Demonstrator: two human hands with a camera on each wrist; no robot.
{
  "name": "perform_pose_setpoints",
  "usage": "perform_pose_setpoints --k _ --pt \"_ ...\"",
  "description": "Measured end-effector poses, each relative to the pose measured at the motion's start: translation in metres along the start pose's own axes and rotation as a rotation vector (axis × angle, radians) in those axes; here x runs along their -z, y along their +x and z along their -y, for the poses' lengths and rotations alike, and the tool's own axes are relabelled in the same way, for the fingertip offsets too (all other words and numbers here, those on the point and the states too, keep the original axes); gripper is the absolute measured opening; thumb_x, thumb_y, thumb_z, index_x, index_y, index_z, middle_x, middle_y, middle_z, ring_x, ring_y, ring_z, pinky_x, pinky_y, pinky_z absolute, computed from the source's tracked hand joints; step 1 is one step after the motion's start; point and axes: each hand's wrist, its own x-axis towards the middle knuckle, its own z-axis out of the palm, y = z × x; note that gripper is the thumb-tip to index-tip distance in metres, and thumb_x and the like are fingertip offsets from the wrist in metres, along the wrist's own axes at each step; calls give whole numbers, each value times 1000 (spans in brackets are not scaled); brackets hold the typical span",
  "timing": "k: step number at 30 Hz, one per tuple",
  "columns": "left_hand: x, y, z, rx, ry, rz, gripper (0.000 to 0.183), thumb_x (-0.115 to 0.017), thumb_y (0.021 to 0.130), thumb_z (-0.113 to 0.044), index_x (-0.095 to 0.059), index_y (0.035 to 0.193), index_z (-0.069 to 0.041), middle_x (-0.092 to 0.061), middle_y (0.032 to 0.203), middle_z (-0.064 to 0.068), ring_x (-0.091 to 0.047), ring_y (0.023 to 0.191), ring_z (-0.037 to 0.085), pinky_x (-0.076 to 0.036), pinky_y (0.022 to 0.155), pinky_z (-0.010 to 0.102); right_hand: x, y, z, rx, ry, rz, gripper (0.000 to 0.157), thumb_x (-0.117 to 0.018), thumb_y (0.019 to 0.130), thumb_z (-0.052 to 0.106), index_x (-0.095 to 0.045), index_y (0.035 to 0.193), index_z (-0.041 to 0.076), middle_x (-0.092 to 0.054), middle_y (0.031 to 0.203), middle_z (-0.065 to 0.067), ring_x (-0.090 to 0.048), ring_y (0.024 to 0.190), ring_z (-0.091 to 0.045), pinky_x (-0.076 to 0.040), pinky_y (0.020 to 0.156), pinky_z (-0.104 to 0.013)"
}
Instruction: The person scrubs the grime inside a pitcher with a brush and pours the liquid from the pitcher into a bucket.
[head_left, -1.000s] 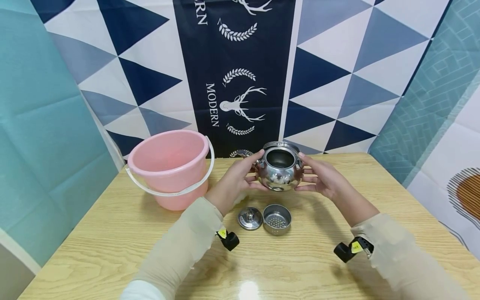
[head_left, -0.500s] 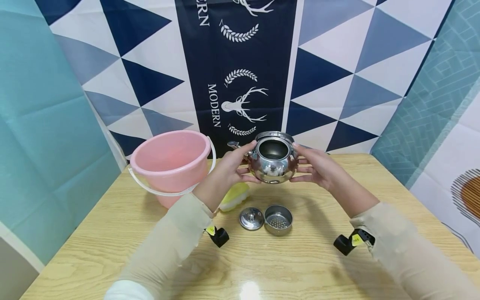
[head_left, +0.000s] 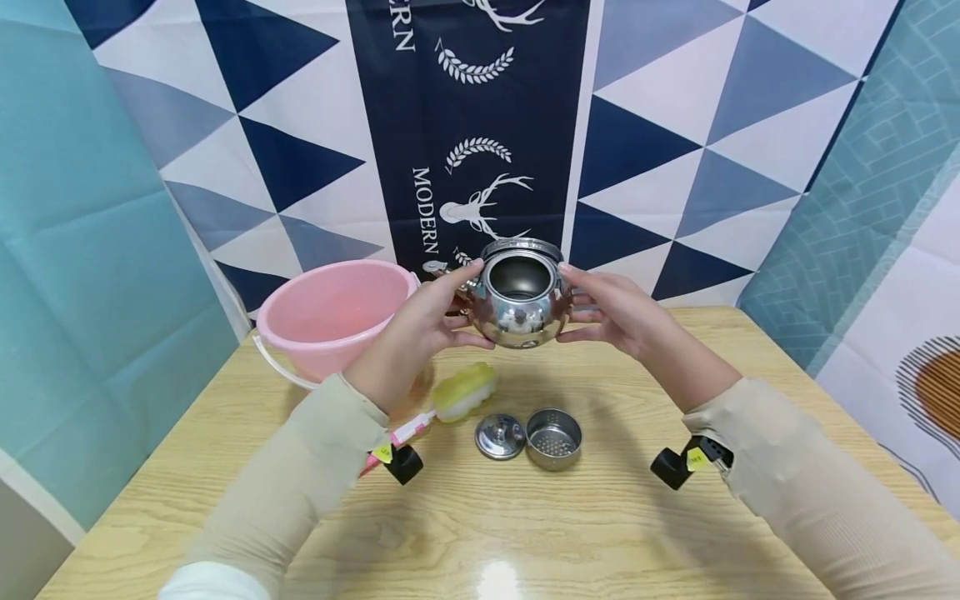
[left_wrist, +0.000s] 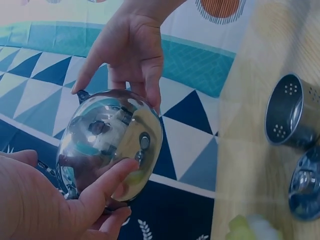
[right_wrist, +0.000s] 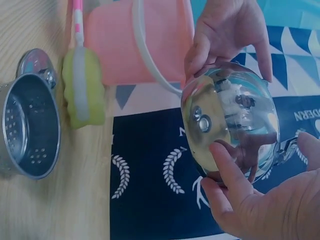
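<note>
A shiny steel teapot (head_left: 521,323) is held up above the table, its open mouth facing the head camera. My left hand (head_left: 426,323) grips its left side by the spout, thumb at the upper edge and fingers lower down. On the opposite side my right hand (head_left: 621,315) holds it the same way. The teapot's rounded side shows in both wrist views, with fingertips pressed on it. Below on the table lie the round steel lid (head_left: 500,437) and, right beside it, the perforated strainer basket (head_left: 553,440).
At the left stands a pink bucket (head_left: 272,332) with a white handle, partly behind my left arm. A sponge brush (head_left: 465,392) with a yellow-and-white head and pink handle lies on the wooden table (head_left: 600,533). Behind the table hangs a patterned cloth (head_left: 637,150).
Both hands have raised the teapot and carried it to the left, nearer the bucket. The sponge brush has come into sight from behind the left arm. Lid and strainer stay put.
</note>
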Motion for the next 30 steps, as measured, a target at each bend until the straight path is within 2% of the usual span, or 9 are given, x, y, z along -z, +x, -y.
perform_pose_setpoints --k 8,13,19,22,26,30 --pt "15 -9 -9 -21 27 -9 38 -66 91 -40 -50 107 -10 -49 104 12 -55 102 30 -46 85 65 -15 5 8 7 -17 25 76 -58 96 43 -28 148 -3 -29 149 -27 -42 130 -42 -53 86 -46" --pt "25 -14 -17 -29 37 -14 37 -66 91 -41 -50 105 -10 -48 105 12 -53 101 28 -47 85 64 -27 11 11 21 -20 37 71 -57 96 43 -34 144 -3 -37 144 -24 -47 125 -40 -53 85 -45" --pt "35 -16 -28 -17 38 -32 44 -64 92 -43 -44 118 -13 -47 119 13 -50 121 31 -42 92 65 -40 19 19 30 -24 56 71 -56 97 43 -31 147 -2 -39 145 -24 -52 123 -38 -53 87 -45" --pt "40 -18 -34 -20 57 -42 46 -62 92 -45 -43 119 -12 -46 121 12 -47 127 32 -39 96 65 -47 23 24 31 -30 57 69 -55 98 43 -34 146 -1 -43 142 -24 -54 120 -36 -53 86 -45" --pt "49 -18 -42 -24 67 -67 46 -62 92 -46 -44 114 -10 -47 120 12 -48 120 30 -37 99 63 -58 30 29 44 -39 41 66 -55 97 45 -39 143 1 -50 135 -21 -57 115 -35 -54 84 -45" --pt "60 -18 -50 -7 52 -87 53 -63 90 -49 -42 118 -9 -46 128 14 -48 118 30 -37 102 58 -70 39 32 67 -45 37 64 -56 97 45 -42 142 2 -53 132 -19 -59 113 -34 -55 83 -45"
